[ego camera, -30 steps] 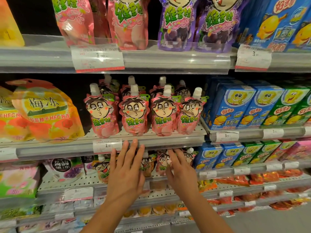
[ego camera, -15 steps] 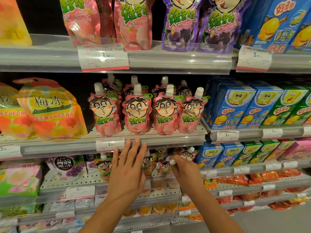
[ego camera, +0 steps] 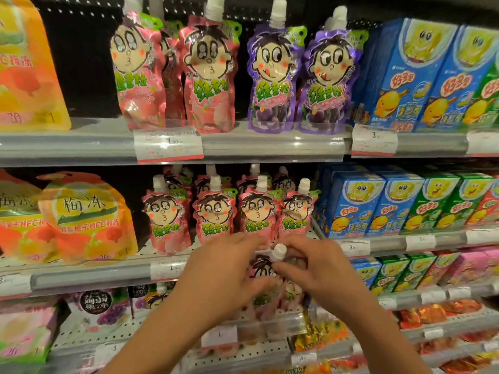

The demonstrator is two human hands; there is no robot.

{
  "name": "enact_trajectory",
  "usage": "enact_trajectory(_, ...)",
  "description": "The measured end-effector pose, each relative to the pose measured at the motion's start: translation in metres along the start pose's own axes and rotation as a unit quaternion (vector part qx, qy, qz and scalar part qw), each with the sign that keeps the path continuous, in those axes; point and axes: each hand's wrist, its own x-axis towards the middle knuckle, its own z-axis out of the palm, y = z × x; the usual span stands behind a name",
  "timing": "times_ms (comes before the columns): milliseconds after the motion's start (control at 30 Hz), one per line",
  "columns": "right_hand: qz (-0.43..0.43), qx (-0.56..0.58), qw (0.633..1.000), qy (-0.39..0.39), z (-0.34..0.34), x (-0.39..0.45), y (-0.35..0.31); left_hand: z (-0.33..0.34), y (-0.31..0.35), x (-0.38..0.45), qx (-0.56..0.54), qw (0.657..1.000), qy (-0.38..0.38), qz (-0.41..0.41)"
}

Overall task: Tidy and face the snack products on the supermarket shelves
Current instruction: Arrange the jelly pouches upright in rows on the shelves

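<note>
Both hands hold one pink jelly pouch (ego camera: 266, 271) with a white cap, lifted in front of the middle shelf's edge. My left hand (ego camera: 224, 276) grips its left side; my right hand (ego camera: 316, 268) pinches it near the cap. Much of the pouch is hidden by my fingers. Behind it a row of matching pink pouches (ego camera: 213, 214) stands upright on the middle shelf (ego camera: 89, 279). On the shelf above stand larger pink pouches (ego camera: 208, 74) and purple pouches (ego camera: 272, 74).
Orange jelly bags (ego camera: 86, 220) sit left of the pink row. Blue and green boxes (ego camera: 378, 203) fill the shelves to the right. Price tags (ego camera: 168, 144) hang on the shelf rails. Lower shelves hold grape jelly packs (ego camera: 100, 309) and small red packets (ego camera: 437, 314).
My right hand has pulled a pink pouch up from the lower shelf, and my left hand has closed onto it. The view has tilted upward.
</note>
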Motion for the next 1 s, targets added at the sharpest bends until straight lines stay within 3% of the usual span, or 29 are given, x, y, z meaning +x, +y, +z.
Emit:
enact_trajectory(133,-0.048,0.029,0.998,0.034,-0.046,0.014,-0.042,-0.032,0.001,0.023,-0.021,0.997,0.072,0.034)
enact_trajectory(233,-0.082,0.067,0.992,0.065,-0.081,0.028,-0.068,-0.06,-0.01,0.044,-0.036,0.981,0.146,0.121)
enact_trajectory(400,-0.14,0.044,0.972,0.185,-0.137,0.055,-0.091,-0.098,-0.026,0.062,-0.009,0.957,0.253,0.14)
enact_trajectory(533,-0.157,-0.041,0.961,0.224,-0.16,0.091,-0.097,-0.093,-0.039,0.065,-0.012,0.96,0.251,0.122)
enact_trajectory(700,-0.163,-0.185,0.938,0.243,-0.163,0.146,-0.1,-0.079,-0.043,0.064,-0.103,0.951,0.264,0.125)
enact_trajectory(800,-0.157,-0.209,0.922,0.285,-0.162,0.17,-0.101,-0.073,-0.044,0.063,-0.105,0.949,0.267,0.131)
enact_trajectory(1000,-0.106,-0.238,0.928,0.265,-0.156,0.19,-0.103,-0.068,-0.051,0.068,-0.136,0.936,0.304,0.118)
